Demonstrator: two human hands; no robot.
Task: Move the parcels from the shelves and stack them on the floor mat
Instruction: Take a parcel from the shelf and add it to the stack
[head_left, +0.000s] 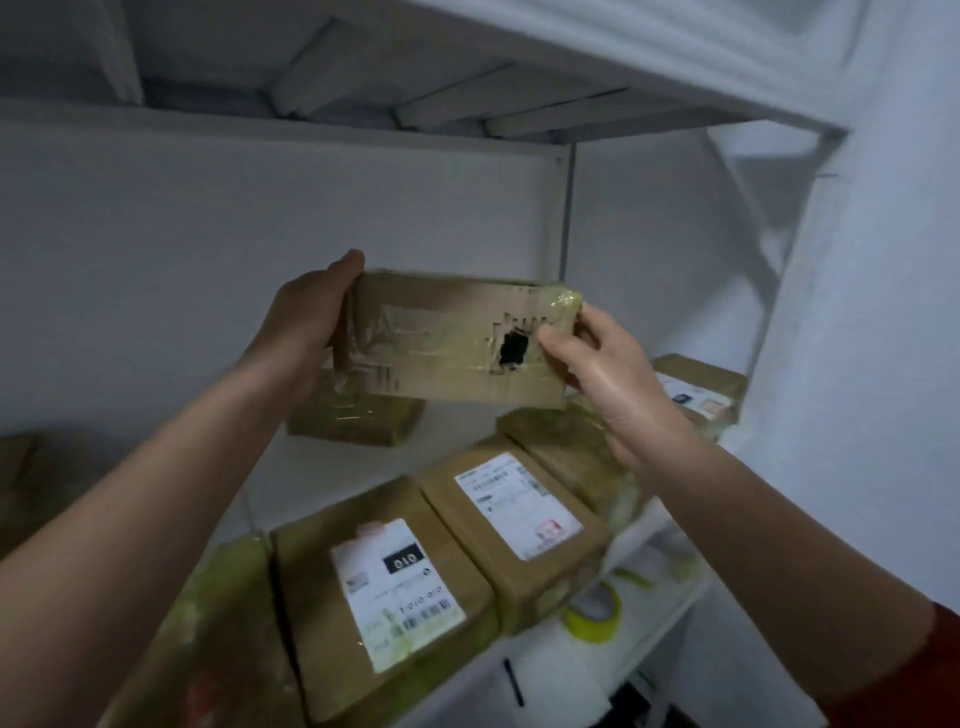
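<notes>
**To be carried level and with care**

The left grip (306, 317) and the right grip (608, 379) are closed on the two short ends of the flat brown cardboard parcel with a torn black hole (447, 338), held above the white metal shelf (337, 467). It should be kept level and supported underneath, since the torn face may open.
</notes>
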